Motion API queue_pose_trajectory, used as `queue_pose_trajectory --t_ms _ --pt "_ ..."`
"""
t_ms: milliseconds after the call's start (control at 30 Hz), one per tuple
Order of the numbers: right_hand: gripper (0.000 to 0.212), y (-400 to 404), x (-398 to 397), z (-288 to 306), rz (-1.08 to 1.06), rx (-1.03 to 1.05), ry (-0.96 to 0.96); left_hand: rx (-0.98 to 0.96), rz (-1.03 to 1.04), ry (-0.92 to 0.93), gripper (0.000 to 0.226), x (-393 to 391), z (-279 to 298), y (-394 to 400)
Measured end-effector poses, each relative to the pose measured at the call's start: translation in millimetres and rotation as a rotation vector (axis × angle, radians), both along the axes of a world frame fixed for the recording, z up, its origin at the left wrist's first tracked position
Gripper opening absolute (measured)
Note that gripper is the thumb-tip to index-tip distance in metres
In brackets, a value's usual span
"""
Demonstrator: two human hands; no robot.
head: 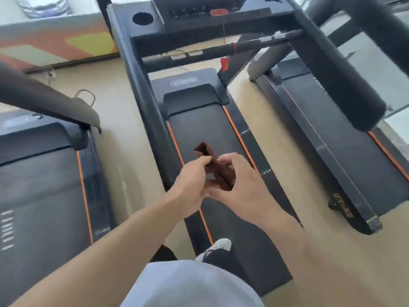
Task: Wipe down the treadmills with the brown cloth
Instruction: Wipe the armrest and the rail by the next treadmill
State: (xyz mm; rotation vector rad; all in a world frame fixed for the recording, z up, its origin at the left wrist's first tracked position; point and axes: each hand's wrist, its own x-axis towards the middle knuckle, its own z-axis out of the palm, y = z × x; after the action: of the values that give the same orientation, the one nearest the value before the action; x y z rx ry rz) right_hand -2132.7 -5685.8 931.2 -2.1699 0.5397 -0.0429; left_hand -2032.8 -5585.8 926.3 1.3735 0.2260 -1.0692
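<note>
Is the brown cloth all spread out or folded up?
Folded up. The brown cloth is a narrow bunched strip pinched between the left hand and right hand.

Gym or fitness room. Three black treadmills stand side by side on a pale floor: middle treadmill (199, 129), left treadmill (39, 185), right treadmill (332, 140), each belt edged with orange stripes. Middle one has a console (199, 9) with a cup holder (142, 18) and padded handrails (345, 69). Power cable (86, 94) trails on the floor. Colourful painted panel (55, 45) along the far wall.
</note>
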Motion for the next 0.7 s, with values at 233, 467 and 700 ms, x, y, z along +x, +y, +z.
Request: queue_pose_trajectory --t_ms 233,467,700 --pt "0.031 -66 65 30 0.053 0.215 -0.181 0.128 0.085 -0.324 0.025 40 -10 14" --pt "0.021 -96 135 92 0.119 0.876 -0.317 0.097 -0.259 -0.523 0.032 101 -1 30" --pt "0.023 -91 193 54 -0.078 0.734 -0.089 0.385 -0.206 -0.595 0.026 158 44 103"
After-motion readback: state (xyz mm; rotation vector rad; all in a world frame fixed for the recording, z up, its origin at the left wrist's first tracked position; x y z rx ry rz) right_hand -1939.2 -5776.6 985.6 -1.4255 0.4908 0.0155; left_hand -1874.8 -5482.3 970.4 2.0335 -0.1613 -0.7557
